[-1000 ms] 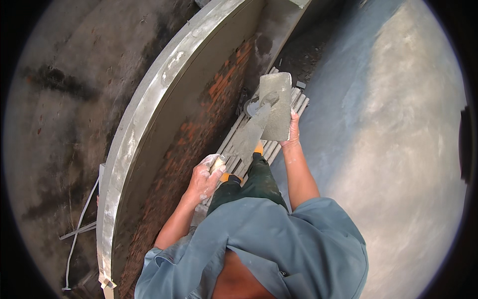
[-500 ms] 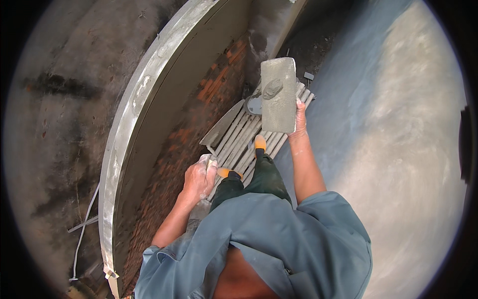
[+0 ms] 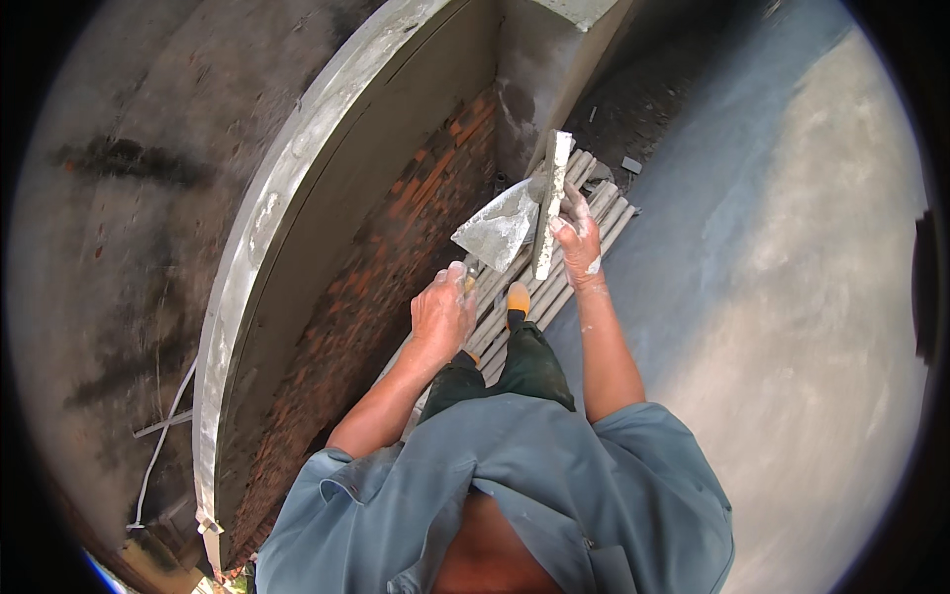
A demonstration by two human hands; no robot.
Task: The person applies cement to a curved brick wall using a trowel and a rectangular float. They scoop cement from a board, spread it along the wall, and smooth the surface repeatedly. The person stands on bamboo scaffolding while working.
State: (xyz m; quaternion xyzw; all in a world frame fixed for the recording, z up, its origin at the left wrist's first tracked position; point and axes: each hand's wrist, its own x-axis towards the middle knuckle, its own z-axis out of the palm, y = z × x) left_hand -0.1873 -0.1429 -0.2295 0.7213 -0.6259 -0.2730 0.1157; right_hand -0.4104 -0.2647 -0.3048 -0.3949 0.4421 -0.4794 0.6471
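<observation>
got a trowel [image 3: 495,230] in the left hand [image 3: 442,311], triangular grey blade smeared whitish, wide end at lower left, narrow end aimed up and right at a flat board [image 3: 555,203]; can't tell if touching. got that board gripped in the right hand [image 3: 578,244], tipped nearly edge-on to view, long edge rough and crusted pale, just right of the blade.

The left hand [image 3: 442,309] curls into a grip, left forearm [image 3: 384,401] pointing toward one o'clock; the white-smeared right hand [image 3: 580,246] also grips, right forearm [image 3: 606,342] pointing nearly to twelve.
</observation>
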